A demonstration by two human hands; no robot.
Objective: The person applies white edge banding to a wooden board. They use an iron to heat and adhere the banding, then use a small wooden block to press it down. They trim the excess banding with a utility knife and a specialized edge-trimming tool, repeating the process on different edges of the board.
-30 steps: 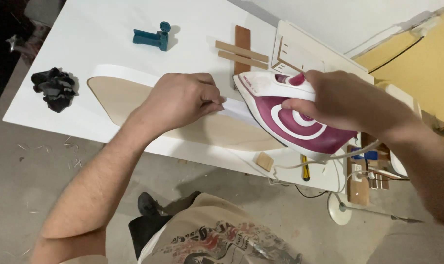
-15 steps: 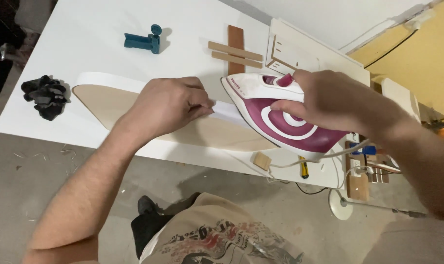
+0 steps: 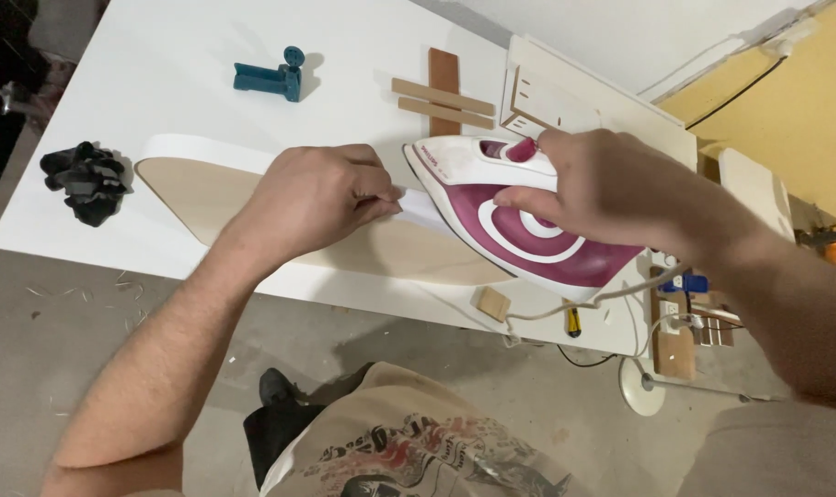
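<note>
We have the iron (image 3: 519,216) gripped by its handle in our right hand (image 3: 611,189), its sole flat on the white strip (image 3: 206,152) that runs along the far edge of the board (image 3: 344,244). The board lies along the tabletop's (image 3: 160,55) near edge. Our left hand (image 3: 312,198) is closed, fingertips pinching the strip down just ahead of the iron's tip. That closeness is the main risk, we judge: if the iron slides forward, the hot tip could meet our fingers. Lingering in one spot could scorch the strip or the wood. The cord (image 3: 602,299) hangs off the near edge by a small block (image 3: 493,303); a snag there could jerk the iron off line.
</note>
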